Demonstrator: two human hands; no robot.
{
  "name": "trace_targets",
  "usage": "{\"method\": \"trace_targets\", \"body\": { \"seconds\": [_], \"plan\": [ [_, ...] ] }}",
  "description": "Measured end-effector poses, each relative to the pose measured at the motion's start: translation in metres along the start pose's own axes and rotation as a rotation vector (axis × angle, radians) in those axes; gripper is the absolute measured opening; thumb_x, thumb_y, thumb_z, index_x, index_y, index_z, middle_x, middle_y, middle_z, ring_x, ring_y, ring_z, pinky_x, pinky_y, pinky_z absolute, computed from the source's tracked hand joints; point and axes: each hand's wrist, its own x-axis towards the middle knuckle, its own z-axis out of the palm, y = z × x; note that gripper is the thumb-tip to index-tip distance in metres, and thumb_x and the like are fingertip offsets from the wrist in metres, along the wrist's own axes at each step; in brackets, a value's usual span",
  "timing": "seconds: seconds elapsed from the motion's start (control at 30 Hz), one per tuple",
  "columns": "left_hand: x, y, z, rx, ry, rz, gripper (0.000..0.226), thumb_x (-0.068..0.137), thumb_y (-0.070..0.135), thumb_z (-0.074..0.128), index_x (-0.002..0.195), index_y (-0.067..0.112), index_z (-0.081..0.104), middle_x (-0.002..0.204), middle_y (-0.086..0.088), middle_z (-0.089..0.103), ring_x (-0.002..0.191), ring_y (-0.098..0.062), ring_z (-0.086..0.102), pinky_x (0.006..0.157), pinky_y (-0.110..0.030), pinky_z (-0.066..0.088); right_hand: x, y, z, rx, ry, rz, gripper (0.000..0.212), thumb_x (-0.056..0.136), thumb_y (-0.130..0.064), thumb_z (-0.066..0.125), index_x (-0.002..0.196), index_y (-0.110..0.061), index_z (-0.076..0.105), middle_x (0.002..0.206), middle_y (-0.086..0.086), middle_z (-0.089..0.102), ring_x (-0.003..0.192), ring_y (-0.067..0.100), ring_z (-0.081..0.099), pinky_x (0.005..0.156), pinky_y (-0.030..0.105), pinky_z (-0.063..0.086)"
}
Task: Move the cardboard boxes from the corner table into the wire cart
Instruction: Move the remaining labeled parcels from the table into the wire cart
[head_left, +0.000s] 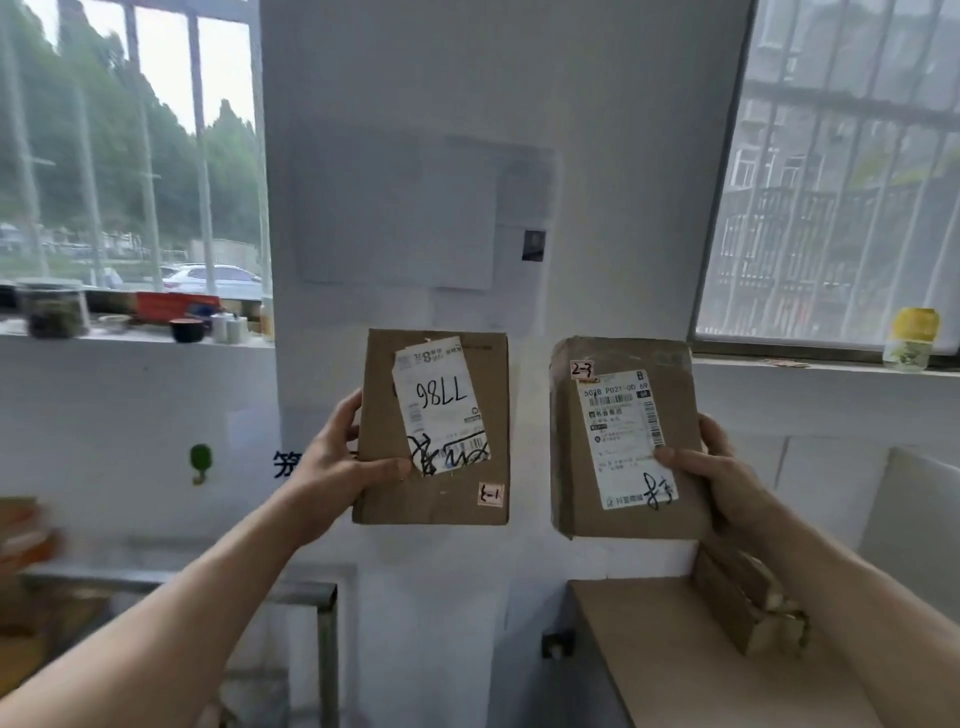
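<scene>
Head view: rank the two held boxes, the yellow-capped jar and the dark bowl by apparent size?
1-2. left box, right box: alike, unranked.
3. jar.
4. bowl.
Jar and bowl sit farther away.

the left box (447, 499), pinched between the thumb and fingers of the left hand (337, 462), was matt brown cardboard, creased along its edges. the left label (439, 400), just past that thumb's tip, was white paper, crinkled and peeling. the right box (571, 457), gripped by the right hand (727, 483), was rougher, dented cardboard. the right label (621, 436) under its thumb was smooth white paper. below the right fingers, the table (660, 649) looked matt brown. below the left wrist stood a dull grey metal frame (324, 623).
</scene>
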Motion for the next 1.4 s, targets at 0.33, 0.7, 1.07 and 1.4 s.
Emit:
{"method": "trace_targets", "body": {
  "seconds": [0.33, 0.7, 1.07, 1.4],
  "plan": [
    [-0.035, 0.020, -0.056, 0.008, 0.087, 0.038, 0.102, 0.054, 0.012, 0.085, 0.142, 0.043, 0.042, 0.126, -0.007, 0.056, 0.109, -0.031, 0.065, 0.080, -0.051, 0.061, 0.009, -0.006, 0.056, 0.018, -0.071, -0.037, 0.087, 0.036, -0.034, 0.103, 0.113, -0.044, 0.064, 0.112, 0.013, 0.075, 0.095, 0.044, 0.073, 0.070, 0.053, 0.061],
    [-0.037, 0.021, -0.076, -0.029, 0.153, 0.032, 0.116, 0.042, 0.021, 0.093, 0.144, 0.043, 0.043, 0.130, -0.008, 0.059, 0.108, -0.030, 0.068, 0.074, -0.043, 0.062, 0.025, -0.017, 0.090, 0.009, -0.157, -0.073, 0.075, 0.062, -0.012, 0.081, 0.129, -0.030, 0.052, 0.107, 0.013, 0.076, 0.092, 0.044, 0.074, 0.066, 0.050, 0.061],
    [-0.050, 0.023, -0.055, 0.025, 0.291, 0.055, 0.107, 0.047, 0.007, 0.092, 0.135, 0.048, 0.049, 0.129, -0.007, 0.061, 0.102, -0.025, 0.071, 0.075, -0.042, 0.063, 0.067, -0.004, 0.081, 0.024, -0.336, -0.039, 0.070, 0.065, -0.013, 0.084, 0.126, -0.032, 0.054, 0.111, 0.013, 0.075, 0.095, 0.045, 0.073, 0.070, 0.052, 0.061],
    [-0.090, 0.035, -0.039, 0.166, 0.441, -0.002, 0.116, 0.041, 0.026, 0.094, 0.144, 0.042, 0.042, 0.129, -0.005, 0.060, 0.106, -0.029, 0.069, 0.080, -0.047, 0.062, 0.091, 0.014, 0.089, 0.038, -0.476, -0.023, 0.077, 0.056, -0.021, 0.091, 0.124, -0.036, 0.058, 0.111, 0.015, 0.075, 0.094, 0.044, 0.073, 0.070, 0.053, 0.061]
  ]
}}
